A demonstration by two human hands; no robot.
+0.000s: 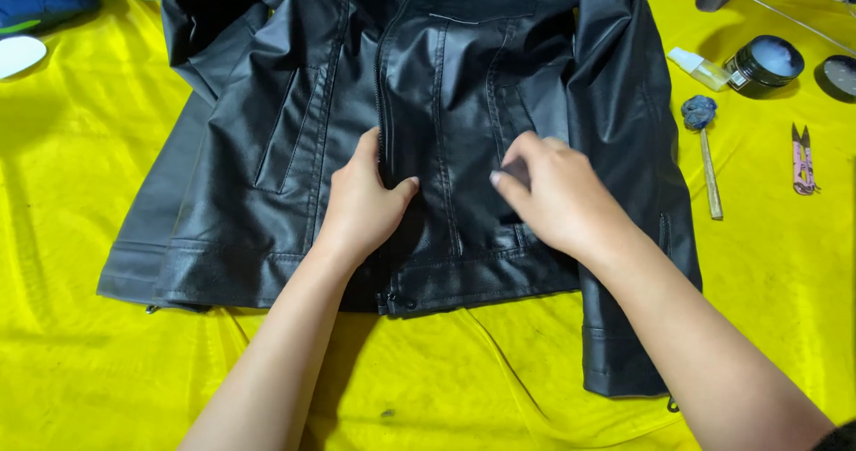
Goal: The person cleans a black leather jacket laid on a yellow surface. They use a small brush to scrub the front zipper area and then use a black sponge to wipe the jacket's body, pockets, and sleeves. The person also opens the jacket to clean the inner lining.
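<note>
Jacket (294, 121), black and leather-like, is lying face up and zipped on a yellow cloth (89, 237), hem toward the viewer and sleeves spreading to either side. Left hand (361, 201) is resting flat on the front panel just beside the zipper (382, 103), fingers together and thumb angling toward the centre seam, gripping nothing. Right hand (553, 192) is pressing on the opposite panel near a slanted pocket, fingers curling down against the material; whether anything is pinched beneath the fingertips cannot be told. Both hands are touching the jacket, near each other, with the zipper line running between them. Beyond the jacket's right sleeve, a wooden-handled dauber with a blue tip (704, 152) is lying on the cloth, well apart from the hands. Farther out, a small white bottle (697, 68), an open round black tin (764, 63) and pink thread snips (803, 159) are sitting near the cloth's edge.
</note>
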